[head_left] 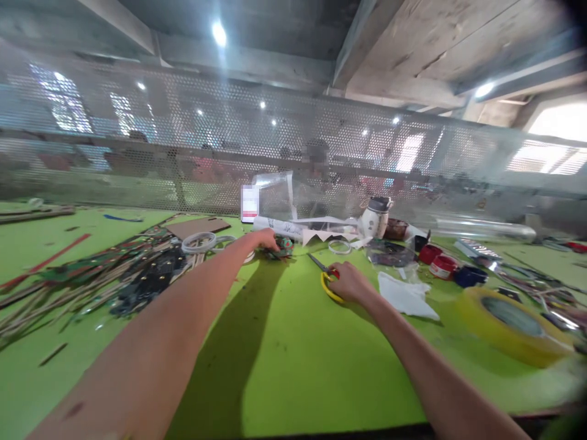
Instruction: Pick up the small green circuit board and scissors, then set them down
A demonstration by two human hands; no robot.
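My right hand [351,281] is closed on a pair of scissors [331,292] with yellow handles. Their dark blades lie close over the green table and point away to the upper left. Farther out, my left hand [266,239] reaches to a small dark green bundle with a bit of red [285,245]. Its fingers look curled at the bundle's left side, but their tips are hidden. Just right of the bundle lie a white paper strip with a zigzag edge [323,237] and a white ring [339,247].
Thin sticks and dark green pieces [151,269] spread over the left, beside white tape rolls [199,242]. On the right are a crumpled white sheet [406,294], a big yellow tape roll [509,321] and red spools [443,266]. A perforated metal screen [206,159] stands behind.
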